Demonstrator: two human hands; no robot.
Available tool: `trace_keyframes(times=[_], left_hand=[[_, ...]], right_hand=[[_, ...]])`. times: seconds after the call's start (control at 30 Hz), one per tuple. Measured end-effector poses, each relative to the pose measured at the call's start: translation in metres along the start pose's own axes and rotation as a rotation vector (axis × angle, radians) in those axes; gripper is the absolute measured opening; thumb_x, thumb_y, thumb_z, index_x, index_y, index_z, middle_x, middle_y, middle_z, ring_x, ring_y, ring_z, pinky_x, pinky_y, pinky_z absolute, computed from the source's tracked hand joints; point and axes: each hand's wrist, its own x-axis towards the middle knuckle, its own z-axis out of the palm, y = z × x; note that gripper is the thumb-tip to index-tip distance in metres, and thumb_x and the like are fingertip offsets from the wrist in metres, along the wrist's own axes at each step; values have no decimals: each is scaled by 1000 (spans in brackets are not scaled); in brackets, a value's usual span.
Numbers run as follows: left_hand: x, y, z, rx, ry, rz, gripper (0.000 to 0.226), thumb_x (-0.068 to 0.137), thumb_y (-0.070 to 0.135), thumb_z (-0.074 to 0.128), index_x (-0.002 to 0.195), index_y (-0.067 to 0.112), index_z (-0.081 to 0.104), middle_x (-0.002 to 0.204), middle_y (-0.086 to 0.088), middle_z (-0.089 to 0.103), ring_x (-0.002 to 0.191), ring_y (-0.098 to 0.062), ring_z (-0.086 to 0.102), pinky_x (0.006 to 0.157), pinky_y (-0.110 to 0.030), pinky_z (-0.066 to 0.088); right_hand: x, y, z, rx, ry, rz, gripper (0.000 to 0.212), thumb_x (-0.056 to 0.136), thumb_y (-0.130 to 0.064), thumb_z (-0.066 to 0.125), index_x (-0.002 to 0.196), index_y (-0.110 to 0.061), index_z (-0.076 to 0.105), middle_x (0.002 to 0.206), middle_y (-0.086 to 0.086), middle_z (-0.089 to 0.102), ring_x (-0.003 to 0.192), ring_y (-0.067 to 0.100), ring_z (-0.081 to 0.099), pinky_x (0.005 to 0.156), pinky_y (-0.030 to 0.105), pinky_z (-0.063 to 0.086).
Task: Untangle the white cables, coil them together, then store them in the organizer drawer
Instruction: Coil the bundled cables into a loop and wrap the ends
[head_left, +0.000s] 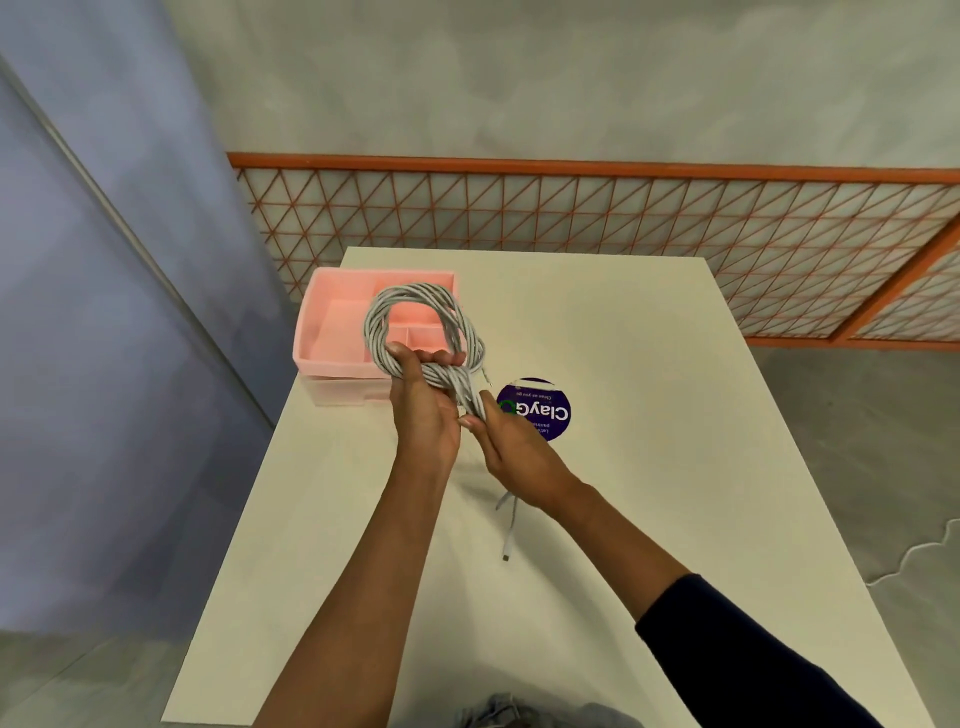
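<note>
**Step in hand:** coiling, judged near its end. The cables are gathered into one multi-turn loop, held in the air in front of the drawer, with the top of the loop overlapping the drawer's right half in this view. No knots show in the loop.

**Hands:** the left hand grips the bottom of the loop, its fingers curled round the bundled turns. The right hand, just right of it and nearer the person than the drawer, pinches the strands that run out of the loop. Below that hand a loose tail hangs down, ending in a plug close to the table; whether the plug touches the table cannot be told.

**Drawer:** pink, open-topped and divided into compartments; those in view appear empty. A paler unit sits directly under it.

**Other:** a round purple sticker lies on the table, right of the drawer.

**Next move, as judged:** take up the loose tail into the loop or wrap it round the turns, then carry the coil forward into the drawer's larger left compartment. The coil looks wide for the smaller sections, and an unsecured tail may spring the turns apart.
</note>
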Motion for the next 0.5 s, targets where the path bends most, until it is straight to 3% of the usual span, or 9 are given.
trace_keyframes(times=[0.2,0.3,0.37,0.43,0.5], left_hand=[[-2,9,4,16,0,38,38,101,36,40,69,14,39,45,6,38,40,-8,39,53,-26,49],[-5,11,6,85,100,73,40,101,36,40,68,14,40,42,8,35,38,-7,36,47,-22,48],[-5,12,8,111,167,97,41,102,36,41,67,13,38,41,8,35,36,-7,33,41,-19,43],[-5,14,7,92,185,110,41,102,36,41,67,14,36,42,8,35,36,-6,31,38,-17,37],[-2,17,4,74,171,109,41,101,37,42,67,15,35,42,9,34,37,-6,30,38,-16,33]], right_hand=[[-8,-5,12,-17,-48,-8,19,103,-27,35,111,-10,37,79,8,56,58,24,50,49,34,38],[-8,-2,13,-162,80,-97,8,96,-7,46,103,-3,47,77,13,59,52,25,47,43,33,38],[-9,4,17,-210,186,-111,8,91,-8,52,94,-1,54,71,13,62,50,27,52,42,31,40],[-12,10,17,-88,158,-15,16,94,-18,53,90,-4,59,73,8,65,58,23,57,51,31,43],[-15,12,12,240,-52,153,27,95,-34,55,82,-10,59,68,-7,60,59,11,53,60,27,41]])
